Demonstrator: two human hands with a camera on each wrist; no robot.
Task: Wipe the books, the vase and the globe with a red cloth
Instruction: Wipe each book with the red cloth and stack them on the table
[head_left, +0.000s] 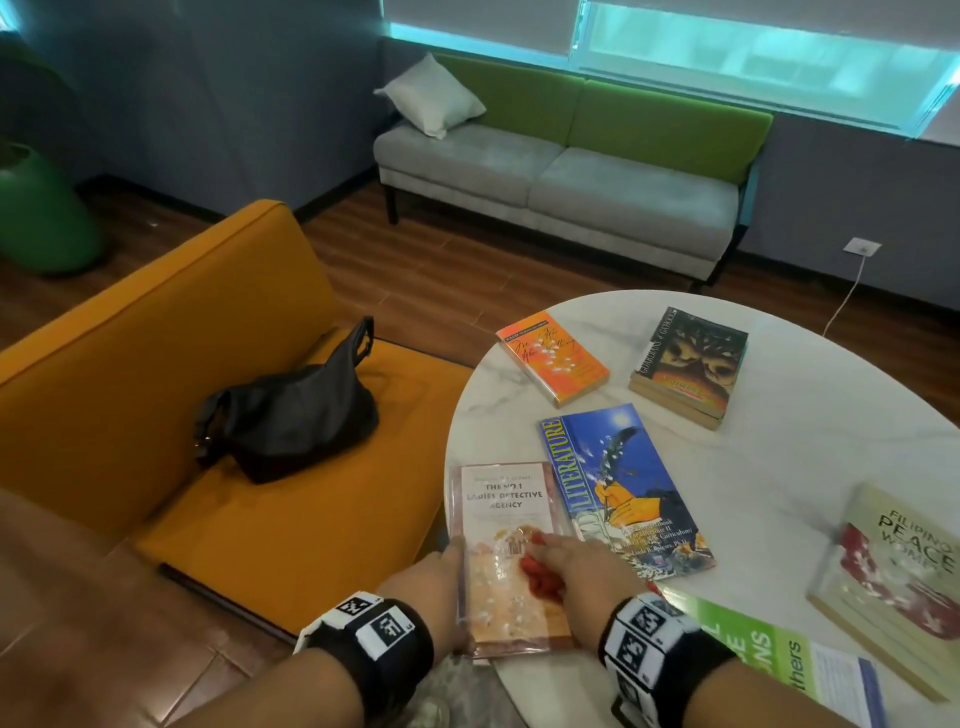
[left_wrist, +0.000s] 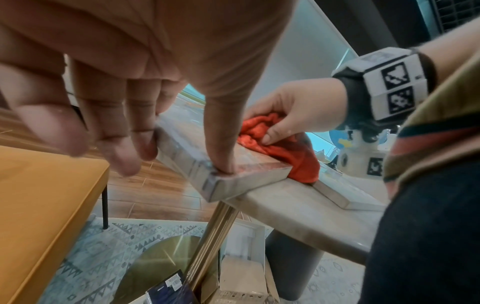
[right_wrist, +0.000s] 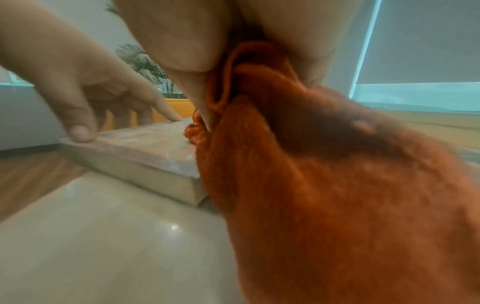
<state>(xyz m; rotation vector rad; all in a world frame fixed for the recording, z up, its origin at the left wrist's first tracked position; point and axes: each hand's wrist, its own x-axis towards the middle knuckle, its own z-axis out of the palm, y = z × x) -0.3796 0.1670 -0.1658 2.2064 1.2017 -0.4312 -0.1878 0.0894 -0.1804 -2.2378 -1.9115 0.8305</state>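
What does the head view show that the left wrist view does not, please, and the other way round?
Only the head view shows the blue literature book, the orange book and the black bag. Only the left wrist view shows the table's gold leg and the patterned rug. Both show the left hand steadying the detective book while the right hand holds the red cloth on its cover.

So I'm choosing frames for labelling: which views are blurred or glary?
Head view: sharp enough to read the Ladies Detective Agency book, with teal window glare. Left wrist view: left hand soft up close, red cloth clearer. Right wrist view: cloth blurred, one glint on the marble table.
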